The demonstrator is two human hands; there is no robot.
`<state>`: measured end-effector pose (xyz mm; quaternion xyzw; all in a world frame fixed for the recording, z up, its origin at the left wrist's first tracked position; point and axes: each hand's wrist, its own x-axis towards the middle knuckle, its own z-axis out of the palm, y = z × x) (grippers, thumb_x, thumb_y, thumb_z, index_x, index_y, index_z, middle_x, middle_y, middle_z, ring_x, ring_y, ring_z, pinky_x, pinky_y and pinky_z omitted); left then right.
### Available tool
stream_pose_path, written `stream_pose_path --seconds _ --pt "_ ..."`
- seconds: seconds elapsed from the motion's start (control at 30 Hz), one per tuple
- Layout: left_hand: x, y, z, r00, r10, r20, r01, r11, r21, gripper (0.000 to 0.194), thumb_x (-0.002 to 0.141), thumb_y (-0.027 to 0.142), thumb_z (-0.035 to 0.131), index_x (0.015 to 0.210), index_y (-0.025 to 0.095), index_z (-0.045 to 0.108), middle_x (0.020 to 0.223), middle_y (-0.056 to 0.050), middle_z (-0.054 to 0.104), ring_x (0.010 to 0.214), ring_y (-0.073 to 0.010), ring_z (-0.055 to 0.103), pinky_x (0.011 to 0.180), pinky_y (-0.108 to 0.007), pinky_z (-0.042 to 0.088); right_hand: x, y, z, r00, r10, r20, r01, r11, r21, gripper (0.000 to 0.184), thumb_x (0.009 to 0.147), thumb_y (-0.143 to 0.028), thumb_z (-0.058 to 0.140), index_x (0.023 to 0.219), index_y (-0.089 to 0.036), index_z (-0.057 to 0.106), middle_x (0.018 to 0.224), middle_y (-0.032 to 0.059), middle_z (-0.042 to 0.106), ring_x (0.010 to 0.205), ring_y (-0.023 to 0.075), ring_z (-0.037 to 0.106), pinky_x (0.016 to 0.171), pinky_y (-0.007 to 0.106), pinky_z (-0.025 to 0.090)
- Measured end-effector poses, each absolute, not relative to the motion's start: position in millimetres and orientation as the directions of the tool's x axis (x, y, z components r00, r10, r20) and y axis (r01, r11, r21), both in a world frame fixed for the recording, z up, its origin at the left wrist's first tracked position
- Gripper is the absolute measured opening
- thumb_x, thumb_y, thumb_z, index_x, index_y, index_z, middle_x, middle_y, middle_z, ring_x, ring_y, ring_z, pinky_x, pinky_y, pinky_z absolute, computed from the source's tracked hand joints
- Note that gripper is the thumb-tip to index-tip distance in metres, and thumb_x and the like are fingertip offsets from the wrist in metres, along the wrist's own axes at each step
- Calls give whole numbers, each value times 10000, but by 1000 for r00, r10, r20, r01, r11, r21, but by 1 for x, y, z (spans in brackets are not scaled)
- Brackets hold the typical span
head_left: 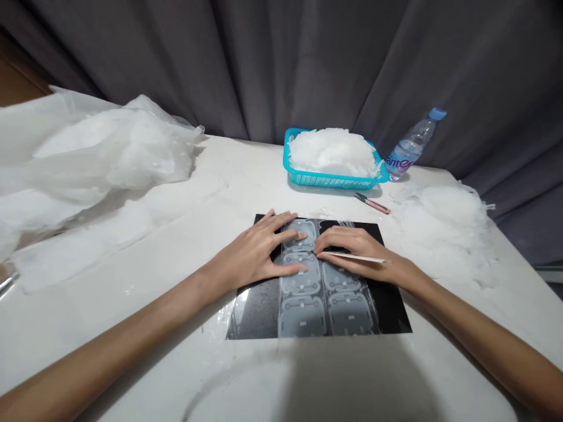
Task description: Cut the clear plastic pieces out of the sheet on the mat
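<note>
Beyond the fingertips of both hands stands one turquoise plastic basket [338, 180], filled above its rim with a white heap of thin pieces [332, 152]. Just beside it, farther to the right of the fingers, is one clear plastic bottle [411, 149] with a blue cap and a label, and clear liquid inside. Under the fingers lies the clear film with grey panels [302, 316], flat upon one black rectangular sheet [393, 305]; it looks shiny, and each panel has rounded corners and small pale marks. I count five grey panels, three in the left column and two in the right, one of these partly covered. The left hand [264, 246] has its fingers spread apart and laid on the film. The right hand [358, 249] has its fingers together, clamped on one slim white stick [354, 257], whose tip is near the left fingers. Ahead of the right fingers lies one pair of pink-handled snips [373, 203]. One loose white pile [444, 228] is to their right, and a larger whitish translucent bundle [109, 146] lies well to the left of the left fingers.
</note>
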<state>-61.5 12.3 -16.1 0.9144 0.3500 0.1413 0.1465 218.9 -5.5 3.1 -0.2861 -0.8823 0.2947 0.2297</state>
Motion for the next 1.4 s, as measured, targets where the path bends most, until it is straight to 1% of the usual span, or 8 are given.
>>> stream_pose_path --seconds 0.1,0.17,0.3,0.5,0.9,1.0,1.17,1.4 --pt "-62 13 -17 711 685 157 600 -709 371 713 897 776 617 1405 278 662 1682 -99 416 1531 -420 410 1284 -631 305 222 -4 5 -693 689 211 356 582 -732 123 1053 -279 603 1076 -216 706 1098 58 748 1005 192 723 920 345 575" --pt "-62 13 -17 713 684 155 606 -712 354 716 898 782 608 1410 284 656 1684 -99 412 1532 -417 409 1281 -631 312 223 -3 4 -686 694 217 340 570 -748 113 1043 -285 627 1066 -216 714 1089 49 752 1012 185 723 939 336 566" --pt "-62 12 -16 718 677 162 602 -720 345 720 906 787 586 1400 269 660 1672 -118 426 1531 -409 416 1272 -630 330 220 -2 -1 -716 650 254 323 632 -705 110 1051 -265 616 1079 -218 711 1096 47 757 1069 192 700 981 349 537" --pt "-61 12 -14 724 667 178 581 -728 365 722 904 778 600 1392 249 665 1660 -133 445 1528 -392 429 1293 -625 297 218 -3 -9 -717 638 279 328 663 -673 96 1050 -251 619 1085 -217 701 1103 43 753 1078 192 690 981 350 530" --pt "-60 12 -14 728 663 173 593 -736 327 747 911 790 575 1399 231 664 1658 -150 443 1533 -375 427 1295 -594 311 220 -2 -5 -743 598 300 325 715 -619 123 1071 -236 563 1072 -200 681 1088 72 749 1041 213 695 938 376 543" --pt "-60 12 -15 732 660 168 596 -740 312 740 920 790 561 1406 240 659 1659 -145 441 1534 -362 430 1296 -589 309 222 -2 -2 -739 606 293 317 698 -642 124 1065 -244 576 1070 -201 692 1092 70 751 1044 210 702 942 373 551" --pt "-62 12 -15 723 676 145 617 -726 304 730 912 796 565 1421 279 649 1686 -114 405 1548 -380 400 1290 -604 311 224 -2 7 -689 682 247 306 582 -753 116 1047 -277 620 1065 -212 714 1098 54 745 1014 184 719 935 339 577" --pt "-61 12 -14 731 663 162 600 -737 311 742 920 791 559 1412 245 656 1659 -143 441 1538 -371 420 1288 -602 318 219 -1 -7 -715 638 286 324 665 -673 102 1045 -267 628 1072 -211 709 1072 50 755 1035 198 700 961 364 543"
